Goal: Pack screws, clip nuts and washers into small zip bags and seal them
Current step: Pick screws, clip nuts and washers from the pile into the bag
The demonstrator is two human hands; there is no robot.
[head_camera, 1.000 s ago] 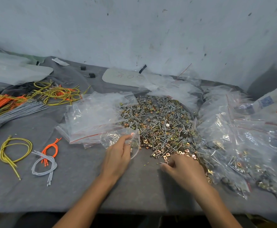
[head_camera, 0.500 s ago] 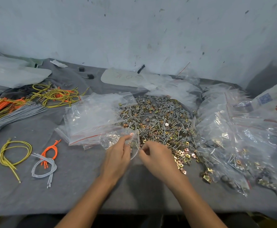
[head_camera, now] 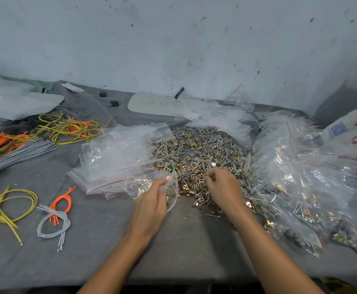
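**Open bag on the left, loose hardware just to its right**

We hold the small zip bag (head_camera: 143, 185) in our left hand (head_camera: 152, 206), thumb and fingers pinching its rim. Its mouth gapes rightward and its long axis seems to run across the table. The bag touches the near-left edge of the heap of screws, clip nuts and washers (head_camera: 198, 153).

Our right hand (head_camera: 224, 187) sits over the heap's near edge, fingers curled down among the pieces; we cannot tell whether they pinch anything. It is the hand nearer the hardware, and the bag mouth lies just to its left, so we judge the coming move a short carry leftward.

The heap mixes slim bright screws, brassy folded clip nuts and dull grey round washers. Thin, crinkly empty bags (head_camera: 118, 158) lie stacked beyond the left hand. Filled bags (head_camera: 300, 187) lie to the right on the grey cloth table (head_camera: 88, 251).
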